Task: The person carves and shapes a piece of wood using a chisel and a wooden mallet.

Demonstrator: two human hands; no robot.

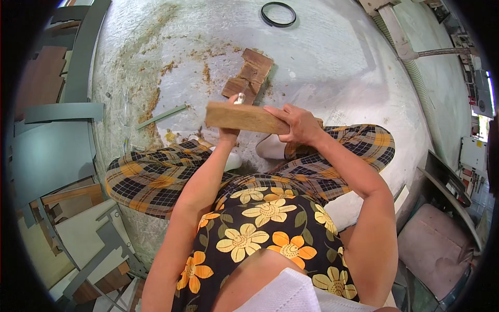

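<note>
My right hand is wrapped round one end of a thick, light-brown wooden block, held crosswise above the floor. Behind the block, my left hand is mostly hidden. Its visible fingers close round a slim tool with a shiny metal part, whose kind I cannot make out. The tool's thin tip points at a darker brown piece of wood lying on the floor, which has a notch in one side and a crack or split across it.
Wood shavings litter the pale floor, with a thin green strip near my left knee. A black ring lies farther off. Boards and panels are piled at left. A ribbed hose and a pinkish cushion are at right.
</note>
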